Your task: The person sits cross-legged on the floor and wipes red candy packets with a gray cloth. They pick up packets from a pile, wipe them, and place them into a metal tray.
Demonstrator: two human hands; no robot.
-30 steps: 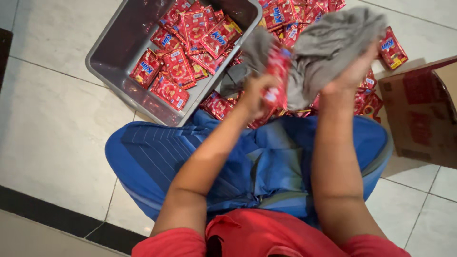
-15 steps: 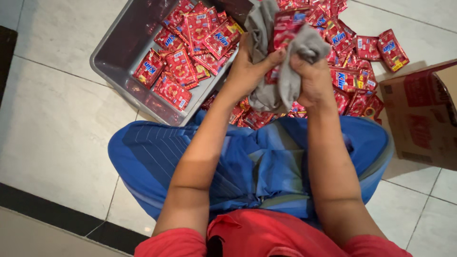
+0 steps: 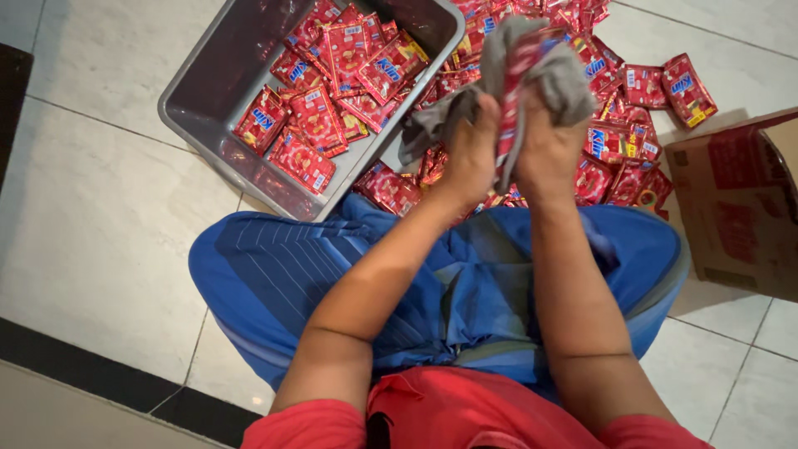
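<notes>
Head view, looking down at a seated person in blue striped trousers (image 3: 349, 274) and a red top (image 3: 465, 416), on a pale tiled floor (image 3: 91, 216).

Left hand (image 3: 472, 154): fingers closed around one flat red foil sachet (image 3: 514, 100), held upright at upper centre of the frame. Right hand (image 3: 544, 154): fingers closed on a crumpled grey cloth (image 3: 549, 71), which wraps over the top of the sachet and trails down to the left of the left hand. The two hands sit touching, knuckles together, just above the knees.

Change over the last second: earlier the hands were apart, with the cloth bunched high in the right hand and the sachet in the left; half a second ago they had met with the cloth folded round the sachet. Now the cloth has slid upward, leaving a strip of the sachet showing between the hands. Judgement: one wiping stroke on this sachet is in progress or close to finished.

Surroundings: grey rectangular plastic tub (image 3: 208, 125), upper left, partly filled with like sachets. Loose heap of red sachets (image 3: 632, 125) on the floor behind the hands, upper right. Brown cardboard box (image 3: 736, 208), open, at the right edge, near the heap
</notes>
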